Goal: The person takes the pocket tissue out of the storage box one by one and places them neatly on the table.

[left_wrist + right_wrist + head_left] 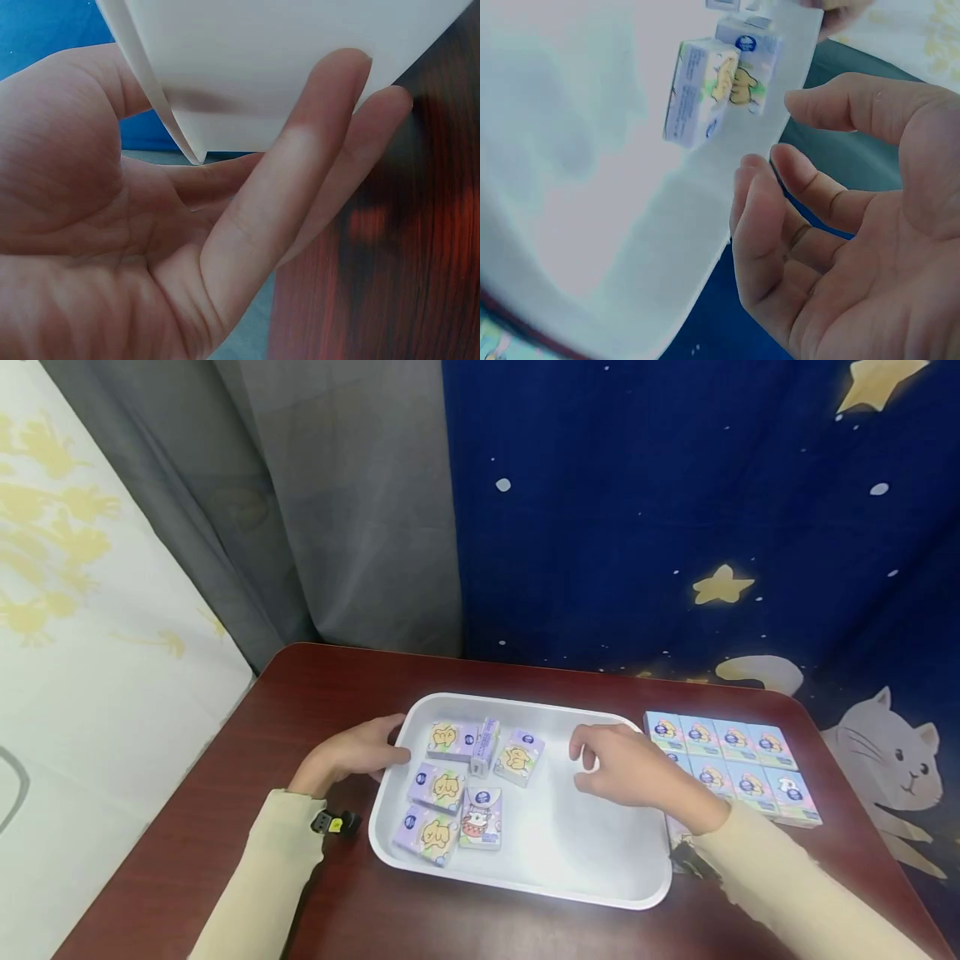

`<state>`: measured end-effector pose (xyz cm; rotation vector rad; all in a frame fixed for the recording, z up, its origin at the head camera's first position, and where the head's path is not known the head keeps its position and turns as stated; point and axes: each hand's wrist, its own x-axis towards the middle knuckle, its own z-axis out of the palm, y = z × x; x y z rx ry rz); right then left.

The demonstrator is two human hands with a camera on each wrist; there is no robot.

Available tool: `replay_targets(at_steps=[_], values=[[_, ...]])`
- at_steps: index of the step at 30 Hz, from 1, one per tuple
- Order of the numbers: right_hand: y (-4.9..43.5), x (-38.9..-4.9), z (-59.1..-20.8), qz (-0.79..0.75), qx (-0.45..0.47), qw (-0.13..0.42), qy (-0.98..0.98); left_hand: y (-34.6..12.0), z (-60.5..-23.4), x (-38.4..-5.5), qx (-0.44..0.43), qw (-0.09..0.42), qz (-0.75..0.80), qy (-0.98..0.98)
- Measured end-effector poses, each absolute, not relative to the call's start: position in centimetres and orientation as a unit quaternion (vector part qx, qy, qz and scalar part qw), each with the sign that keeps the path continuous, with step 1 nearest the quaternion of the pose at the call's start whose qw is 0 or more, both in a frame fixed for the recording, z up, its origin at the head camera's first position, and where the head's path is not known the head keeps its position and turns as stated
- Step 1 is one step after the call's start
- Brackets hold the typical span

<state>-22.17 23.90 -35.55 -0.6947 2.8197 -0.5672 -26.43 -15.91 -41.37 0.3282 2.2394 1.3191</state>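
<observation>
My left hand (363,748) grips the left rim of a white tray (577,860), thumb over the rim. In the left wrist view, the fingers (262,187) lie along the tray's outer wall. Several small purple tissue packs with cartoon animals lie in the tray's left half. One pack (485,747) stands on its narrow side against a flat pack (444,739), with another pack (519,757) just to its right. My right hand (622,766) hovers over the tray's right part, holding nothing. Its thumb and fingertips are bent and apart, as the right wrist view shows.
Right of the tray, blue tissue packs (731,760) sit in rows on the dark red table (337,681); my right forearm partly covers them. A grey curtain (367,527) and a blue star-patterned curtain (600,527) hang behind the table. White cloth (97,710) hangs at the left.
</observation>
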Motion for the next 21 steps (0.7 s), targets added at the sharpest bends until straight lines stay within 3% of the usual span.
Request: replay_targets(at_steps=[7, 13, 21], values=[[22.2, -24.9, -38.8, -0.167, -0.252, 0.070, 0.951, -15.9, -41.3, -26.5, 0.114, 0.259, 0.490, 0.825], [20.8, -26.4, -41.0, -0.172, -0.223, 0.100, 0.954, -15.9, -41.4, -26.6, 0.113, 0.256, 0.485, 0.828], [18.7, -25.9, -40.5, -0.173, -0.167, 0.131, 0.962, -15.9, -41.4, -26.4, 0.111, 0.257, 0.485, 0.829]])
